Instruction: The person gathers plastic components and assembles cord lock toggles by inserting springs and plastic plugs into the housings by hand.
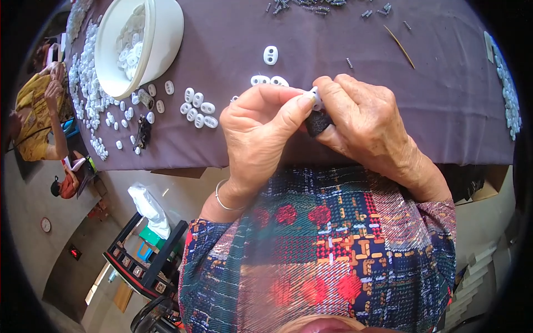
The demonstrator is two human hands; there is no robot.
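Observation:
Over the near edge of the table, my two hands meet at a small white two-hole cord lock (317, 99). My left hand (252, 127) pinches it between thumb and index finger. My right hand (366, 114) is closed against its other side, fingers curled; part of the piece is hidden by them. A black covering (317, 123) is wrapped round a digit of the right hand. Just beyond the hands lie a few more cord locks (260, 80), partly covered by my left hand. A single cord lock (270, 55) lies farther off.
A white tub (166, 41) of white pieces stands at the far left, with loose white pieces (91, 83) around it. Several cord locks (198, 100) sit grouped left of my hands. Small springs (319, 9) and a thin stick (400, 47) lie beyond. Another person (39, 114) sits left.

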